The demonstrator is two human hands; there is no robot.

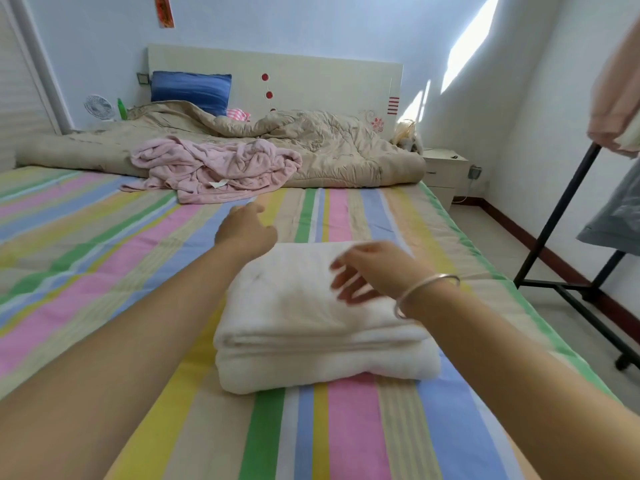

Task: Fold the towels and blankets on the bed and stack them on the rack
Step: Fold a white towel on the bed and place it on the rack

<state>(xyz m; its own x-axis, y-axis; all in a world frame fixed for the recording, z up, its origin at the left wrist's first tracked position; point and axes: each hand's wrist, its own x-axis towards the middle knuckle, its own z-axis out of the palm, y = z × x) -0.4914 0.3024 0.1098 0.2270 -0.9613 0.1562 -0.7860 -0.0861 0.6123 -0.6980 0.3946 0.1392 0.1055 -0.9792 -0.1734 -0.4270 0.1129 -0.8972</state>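
Folded white towel (304,323) lies on the striped sheet (104,237) under my right hand (367,271), black rack (554,218) further right; thick, neat layers. Both this and my left hand (244,230) are spread, holding nothing.

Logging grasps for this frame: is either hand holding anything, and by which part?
Nothing is held. The left hand reaches open beyond the folded white towel; the right hand is open over its top, fingers spread.
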